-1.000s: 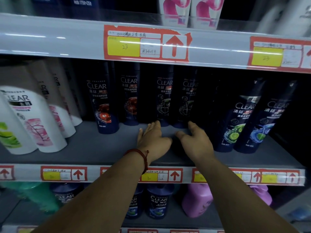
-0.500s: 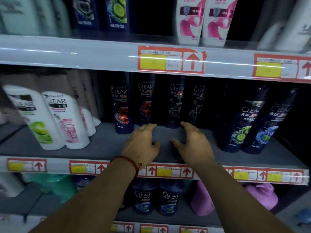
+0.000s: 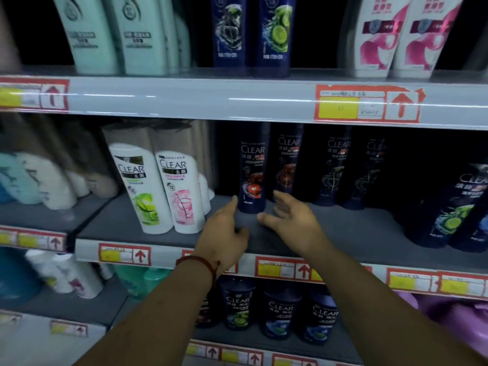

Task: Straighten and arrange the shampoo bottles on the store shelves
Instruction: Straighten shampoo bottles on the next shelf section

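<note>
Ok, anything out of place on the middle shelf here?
Yes: the red-label dark bottle stands ahead of its dark neighbours, and that row sits well behind the white bottles and the lime-label bottle, leaving the front uneven.

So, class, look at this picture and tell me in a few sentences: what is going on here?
A person faces store shelves stocked with shampoo. Both hands reach onto the middle shelf, with the left hand and right hand open on either side of a dark CLEAR bottle that has a red picture on its label. Neither hand grips it yet. Two white CLEAR bottles stand further left on the same shelf.
</note>
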{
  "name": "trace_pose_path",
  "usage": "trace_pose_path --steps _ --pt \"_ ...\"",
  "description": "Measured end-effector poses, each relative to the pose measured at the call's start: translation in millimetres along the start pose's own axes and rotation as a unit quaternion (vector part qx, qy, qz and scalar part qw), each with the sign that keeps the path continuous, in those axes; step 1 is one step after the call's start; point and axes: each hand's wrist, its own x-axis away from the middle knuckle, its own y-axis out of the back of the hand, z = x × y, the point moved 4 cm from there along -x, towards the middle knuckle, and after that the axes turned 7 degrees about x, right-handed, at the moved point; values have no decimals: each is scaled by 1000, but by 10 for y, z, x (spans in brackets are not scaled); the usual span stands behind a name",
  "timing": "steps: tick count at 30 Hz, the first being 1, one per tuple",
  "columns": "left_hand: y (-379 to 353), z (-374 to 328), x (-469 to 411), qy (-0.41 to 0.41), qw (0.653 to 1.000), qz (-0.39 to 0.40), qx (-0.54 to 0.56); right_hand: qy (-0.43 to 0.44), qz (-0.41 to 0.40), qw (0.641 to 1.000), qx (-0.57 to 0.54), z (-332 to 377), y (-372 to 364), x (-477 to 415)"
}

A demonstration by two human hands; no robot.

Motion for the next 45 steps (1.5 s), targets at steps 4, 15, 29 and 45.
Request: trace_pose_path --steps 4,15,29,45 --pt "-7 63 -110 14 998 22 65 -33 6 994 -105 -59 -96 -92" --pt "-97 219 -316 2 987 52 155 -17 19 994 -102 -150 -156 -152" --pt "267 142 -50 -33 995 -5 93 42 -45 995 81 -57 -208 -28" --pt "1485 816 374 -14 958 -238 162 85 -30 996 14 616 -1036 218"
